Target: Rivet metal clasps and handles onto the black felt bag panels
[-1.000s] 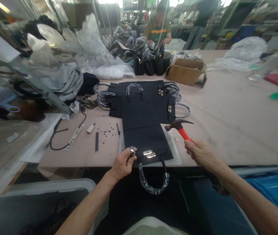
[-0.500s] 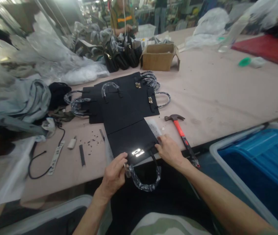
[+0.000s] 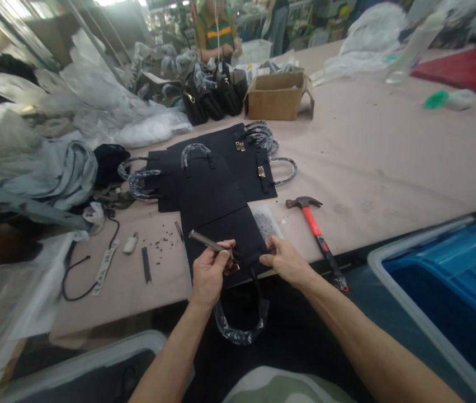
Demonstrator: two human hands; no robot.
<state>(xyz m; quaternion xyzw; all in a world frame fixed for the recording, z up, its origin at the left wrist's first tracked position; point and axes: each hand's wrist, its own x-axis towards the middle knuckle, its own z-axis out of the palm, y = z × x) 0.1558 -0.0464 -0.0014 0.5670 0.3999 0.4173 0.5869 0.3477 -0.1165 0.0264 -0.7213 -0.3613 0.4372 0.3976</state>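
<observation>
A flat black bag panel [image 3: 225, 235] lies at the near table edge, its plastic-wrapped handle [image 3: 240, 327] hanging over the edge. My left hand [image 3: 209, 271] is closed on a thin metal tool [image 3: 206, 242] whose tip meets the panel's clasp area. My right hand [image 3: 286, 259] pinches the panel's near edge just right of the clasp. A red-handled hammer [image 3: 315, 229] lies on the table to the right of my right hand.
More black panels with wrapped handles [image 3: 216, 168] are stacked behind. Small screws, a black strip [image 3: 147, 264] and a cable [image 3: 79, 272] lie to the left. A cardboard box [image 3: 277, 95], finished bags [image 3: 212, 98] and another person stand at the back. A blue bin [image 3: 451, 291] sits right.
My right hand set the hammer down on the table and moved to the panel's near edge. My left hand raised a thin metal tool to the clasp.
</observation>
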